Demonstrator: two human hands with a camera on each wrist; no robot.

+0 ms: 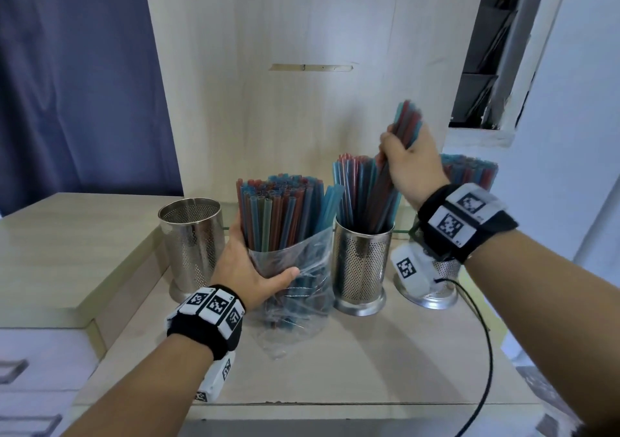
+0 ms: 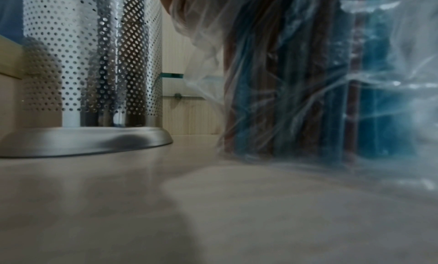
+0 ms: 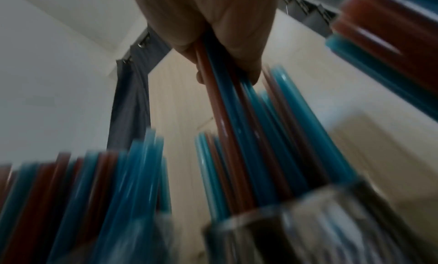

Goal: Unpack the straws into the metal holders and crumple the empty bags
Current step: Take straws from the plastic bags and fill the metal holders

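Wooden counter (image 1: pixel 385 352) against a pale cabinet. Left hand (image 1: pixel 250 270) wraps the clear bag (image 1: pixel 298 289) of upright straws (image 1: pixel 281 208), center. Right hand (image 1: pixel 407 163) clutches a bundle of straws (image 1: pixel 401 128), lower ends inside the middle holder (image 1: pixel 360 268). Empty holder (image 1: pixel 191 242) far left; full holder (image 1: pixel 446 282) right, partly hidden.

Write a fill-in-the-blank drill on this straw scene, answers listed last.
The left hand grips a clear plastic ____ of straws.
The right hand lowers a bundle of straws into the ____ metal holder.
The left holder is ____.
Metal holders on the counter: ____.

Answers: bag; middle; empty; three
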